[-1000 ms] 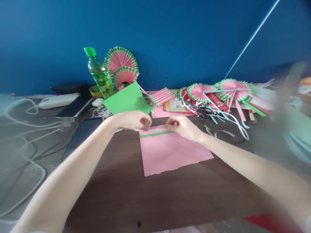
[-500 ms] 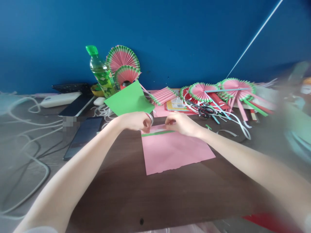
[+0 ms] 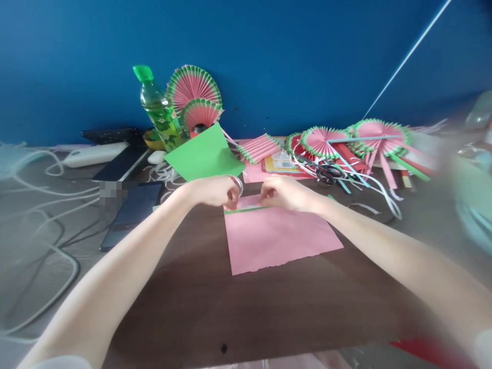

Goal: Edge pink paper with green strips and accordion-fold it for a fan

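Note:
A pink paper sheet [image 3: 279, 237] lies on the dark wooden table [image 3: 238, 307] with a thin green strip [image 3: 246, 209] along its far edge. My left hand [image 3: 213, 190] is closed on a small roll of clear tape [image 3: 237, 183] at the sheet's far left corner. My right hand [image 3: 286, 193] is curled with fingertips pressed on the sheet's far edge, just right of the roll. The two hands are a few centimetres apart.
A green sheet [image 3: 203, 154] leans behind my hands. A green bottle [image 3: 157, 110] and pink paper fans [image 3: 194, 97] stand at the blue wall. More fans [image 3: 346, 141], scissors [image 3: 326, 171] and paper strips lie right. A phone [image 3: 132, 210] and white cables [image 3: 42, 205] lie left.
Both hands have closed in a little toward each other along the sheet's far edge, covering more of the green strip. The view has shifted slightly.

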